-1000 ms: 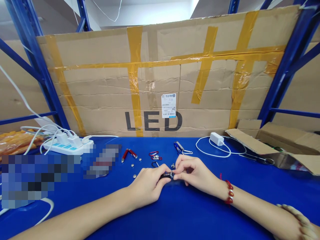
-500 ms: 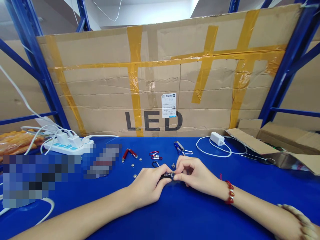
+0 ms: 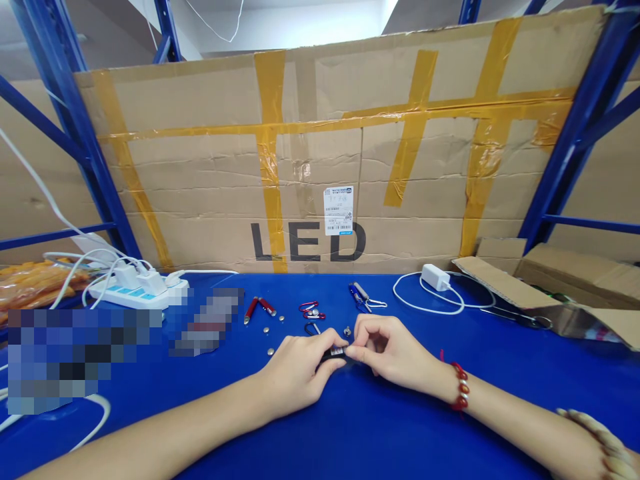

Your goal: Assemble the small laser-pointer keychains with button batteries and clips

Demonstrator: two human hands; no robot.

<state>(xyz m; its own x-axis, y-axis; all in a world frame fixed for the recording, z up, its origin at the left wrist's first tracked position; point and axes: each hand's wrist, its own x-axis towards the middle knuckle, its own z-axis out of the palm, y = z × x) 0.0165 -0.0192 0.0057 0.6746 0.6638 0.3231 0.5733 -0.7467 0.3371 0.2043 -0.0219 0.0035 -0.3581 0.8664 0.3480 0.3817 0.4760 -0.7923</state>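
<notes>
My left hand (image 3: 300, 367) pinches a small black cylinder (image 3: 336, 352) between thumb and fingers. At the cylinder's right end my right hand (image 3: 385, 347) is closed, its thumb and index fingertip pressed together; whatever is between them is too small to make out. Just beyond the fingers lie a black carabiner (image 3: 313, 328) and a small metal piece (image 3: 347, 331). Farther back are red carabiners (image 3: 314, 315), two red cylinders (image 3: 267, 307) and a blue and silver pair with a clip (image 3: 360, 293). Several button cells (image 3: 271, 351) lie left of the hands.
A white power strip (image 3: 140, 290) with cables stands at the left, beside an orange plastic-wrapped bundle (image 3: 40, 283). A white charger (image 3: 435, 277) with its cable, scissors (image 3: 535, 321) and an open cardboard box (image 3: 575, 280) are at the right. Taped cardboard (image 3: 210, 187) stands behind.
The right fingertips have shifted slightly over the cylinder's right end, and its shiny tip is now covered. The left hand has hardly moved.
</notes>
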